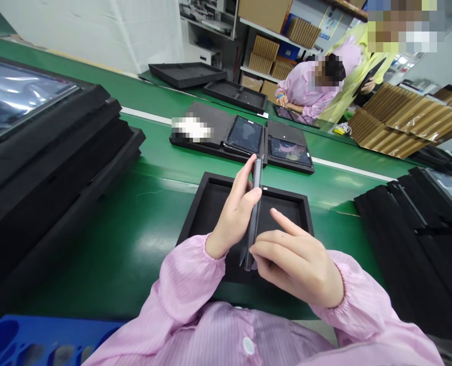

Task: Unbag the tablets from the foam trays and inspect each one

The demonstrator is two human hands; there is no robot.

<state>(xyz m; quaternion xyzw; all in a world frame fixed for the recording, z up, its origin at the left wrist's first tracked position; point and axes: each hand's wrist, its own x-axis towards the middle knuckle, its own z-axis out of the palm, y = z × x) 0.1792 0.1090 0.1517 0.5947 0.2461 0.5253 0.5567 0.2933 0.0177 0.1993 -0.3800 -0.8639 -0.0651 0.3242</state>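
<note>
A thin tablet (253, 218) stands on edge in front of me, its narrow side facing up. My left hand (233, 216) grips its upper part from the left, thumb on the edge and fingers along the back. My right hand (300, 259) is at the lower right of the tablet, fingertips curled against that edge and index finger stretched out; its thumb is hidden. Thin clear film seems to stick out along the tablet's sides. Beneath both hands lies a black foam tray (200, 206) with raised rims.
Stacked black trays rise at left (107, 122) and right (393, 218). Ahead, another tray (210, 147) holds two tablets (244, 133). A blue crate (58, 330) is at lower left. Across the green bench, a person in pink (302, 81) works beside cardboard dividers (409, 119).
</note>
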